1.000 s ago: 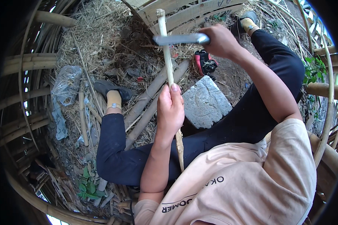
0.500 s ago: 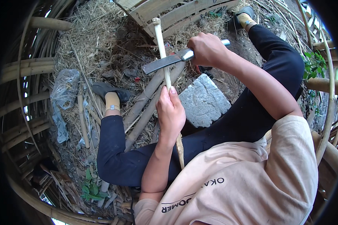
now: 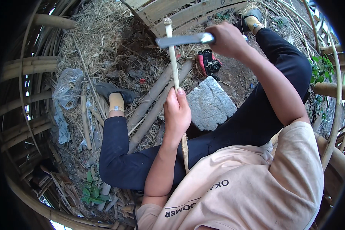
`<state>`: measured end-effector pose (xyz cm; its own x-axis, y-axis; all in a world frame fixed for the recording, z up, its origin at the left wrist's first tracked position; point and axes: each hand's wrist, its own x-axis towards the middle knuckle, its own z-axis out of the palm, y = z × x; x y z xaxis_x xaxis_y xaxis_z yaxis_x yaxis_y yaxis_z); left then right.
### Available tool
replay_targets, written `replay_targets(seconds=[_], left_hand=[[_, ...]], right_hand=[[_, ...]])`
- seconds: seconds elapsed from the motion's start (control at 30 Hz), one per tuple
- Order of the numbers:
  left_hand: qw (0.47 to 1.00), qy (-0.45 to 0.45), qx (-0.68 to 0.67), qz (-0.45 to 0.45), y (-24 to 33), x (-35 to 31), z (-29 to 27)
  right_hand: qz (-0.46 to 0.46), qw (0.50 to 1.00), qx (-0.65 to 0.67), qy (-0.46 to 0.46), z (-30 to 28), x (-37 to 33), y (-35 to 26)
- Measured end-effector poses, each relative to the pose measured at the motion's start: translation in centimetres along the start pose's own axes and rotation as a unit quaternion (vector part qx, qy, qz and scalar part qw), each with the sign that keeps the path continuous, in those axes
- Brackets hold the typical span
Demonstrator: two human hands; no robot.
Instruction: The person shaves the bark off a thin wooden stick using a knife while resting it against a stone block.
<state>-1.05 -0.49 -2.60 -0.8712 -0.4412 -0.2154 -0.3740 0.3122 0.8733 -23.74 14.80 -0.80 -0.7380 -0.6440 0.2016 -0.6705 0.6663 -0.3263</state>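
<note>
A long pale stick (image 3: 174, 65), its bark stripped above my grip and a knob at its far end, stands away from my body. Its lower, browner part runs down over my thigh to my shirt. My left hand (image 3: 177, 111) is wrapped around the middle of it, thumb along the wood. My right hand (image 3: 228, 40) grips the handle of a broad, flat-bladed knife (image 3: 186, 40). The blade lies across the stick below the knob, slightly blurred; whether its edge touches the wood I cannot tell.
A rough stone block (image 3: 210, 103) sits between my legs. Bamboo poles (image 3: 153, 97) lie left of it. Beyond it is a red and black glove-like item (image 3: 209, 63). A wooden slatted crate (image 3: 191, 17) stands at the far side. Crumpled clear plastic (image 3: 68, 88) lies at left.
My right hand and the knife have moved away from me along the stick, toward its knobbed end. The stick's far end has shifted slightly right. The red and black item has come into fuller view.
</note>
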Motion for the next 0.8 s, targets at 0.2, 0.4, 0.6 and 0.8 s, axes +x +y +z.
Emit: replay_targets(seconds=[0.2,0.4,0.6,0.8], left_hand=[[0.999,0.017,0.048,0.015,0.9,0.0,-0.2],[0.987,0.05,0.14,0.067,1.8,-0.9,0.2],[0.991,0.014,0.131,0.02,2.8,-1.2,0.9],[1.0,-0.022,-0.005,0.012,-0.5,-0.1,0.5]], right_hand=[[-0.028,0.993,-0.001,-0.111,0.1,-0.8,-3.1],[-0.011,0.994,-0.012,-0.108,1.3,-0.5,-2.9],[0.126,0.991,-0.044,-0.032,1.5,1.5,0.4],[0.005,0.998,0.008,0.055,-1.4,1.2,1.0]])
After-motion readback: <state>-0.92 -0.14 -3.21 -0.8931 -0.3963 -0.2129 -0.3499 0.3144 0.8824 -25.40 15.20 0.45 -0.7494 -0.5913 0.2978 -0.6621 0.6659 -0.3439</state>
